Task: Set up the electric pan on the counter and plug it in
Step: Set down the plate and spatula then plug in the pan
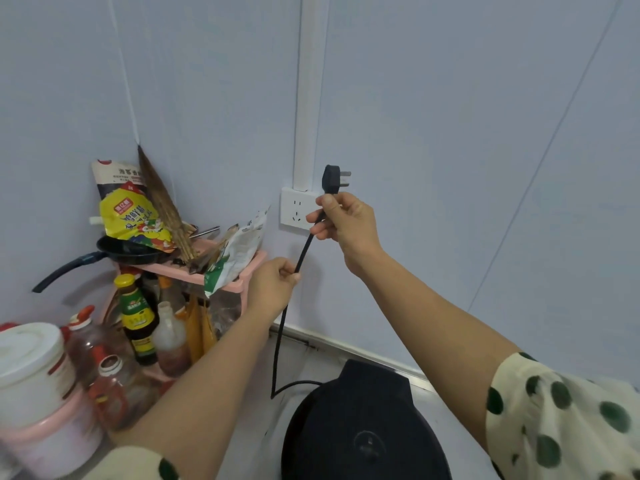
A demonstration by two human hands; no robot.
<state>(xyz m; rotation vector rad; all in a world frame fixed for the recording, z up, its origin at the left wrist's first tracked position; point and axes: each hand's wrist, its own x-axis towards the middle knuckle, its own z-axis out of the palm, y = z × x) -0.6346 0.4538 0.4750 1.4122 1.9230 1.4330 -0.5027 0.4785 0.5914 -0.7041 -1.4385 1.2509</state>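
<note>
The black round electric pan [363, 424] sits closed on the counter at the bottom centre. Its black cord [281, 327] rises from behind the pan up to both hands. My left hand [273, 284] pinches the cord lower down. My right hand [346, 221] grips the cord just under the black plug [331, 178], which points up with its metal prongs facing right. The white wall socket [296, 207] is just left of my right hand, partly hidden by its fingers. The plug is not in the socket.
A pink rack [221, 271] at the left holds a black frying pan [128, 252], snack bags and skewers, with sauce and oil bottles [138, 317] below. A white tub on a pink container [31, 372] stands at the far left. A white cable duct [308, 98] runs up from the socket.
</note>
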